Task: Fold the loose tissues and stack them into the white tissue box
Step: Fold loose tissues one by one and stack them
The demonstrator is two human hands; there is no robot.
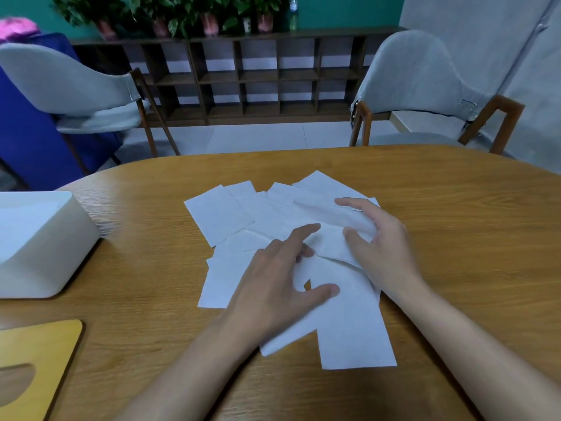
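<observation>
Several loose white tissues (218, 214) lie scattered and overlapping in the middle of the wooden table (455, 208). My left hand (273, 281) lies flat on the pile with its fingers spread, pressing a sheet down. My right hand (379, 247) is just to its right, its fingers and thumb curled round a lifted, crumpled tissue (334, 214) at the top of the pile. The white tissue box (45, 244) stands open at the left edge of the table, well apart from both hands.
A wooden box lid (39, 360) with an oval slot lies at the near left. Two grey chairs (425, 95) stand beyond the table's far edge, with a dark shelf unit (258, 77) and potted plants behind them.
</observation>
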